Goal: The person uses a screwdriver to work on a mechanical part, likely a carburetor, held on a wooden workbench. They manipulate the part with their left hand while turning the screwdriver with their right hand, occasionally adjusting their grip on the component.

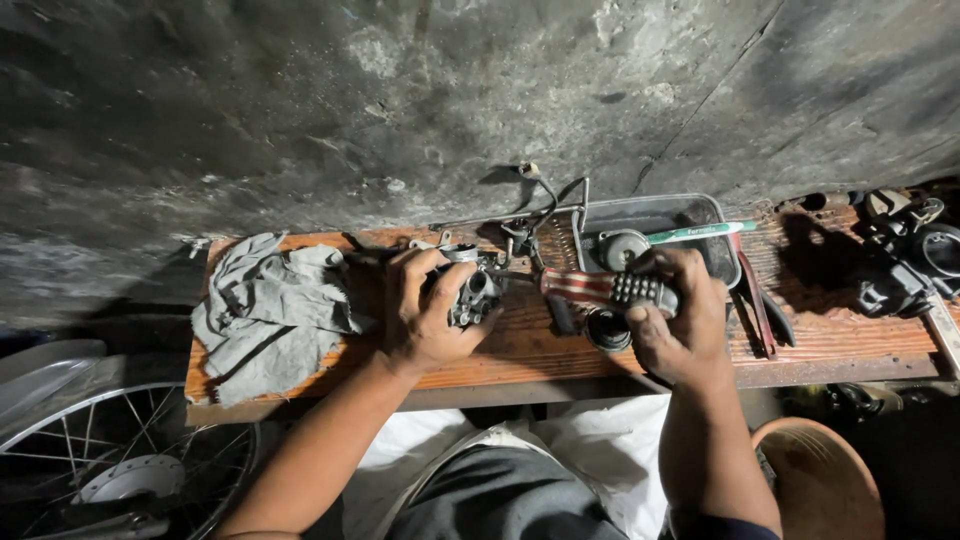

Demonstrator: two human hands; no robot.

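My left hand (425, 315) grips a small grey metal carburetor body (473, 293) just above a wooden bench (840, 345). My right hand (680, 315) is closed around a screwdriver (600, 289) with a red and white striped handle and a black ribbed grip. The screwdriver points left, its tip at the carburetor. A round black part (607, 330) lies on the bench under the handle.
A grey rag (270, 315) lies at the bench's left end. A grey plastic tray (660, 230) behind holds a round metal part and a green-handled brush (695, 233). Pliers (762, 315) lie right of my hand, dark engine parts (905, 260) farther right. A spoked wheel (130, 470) stands below left.
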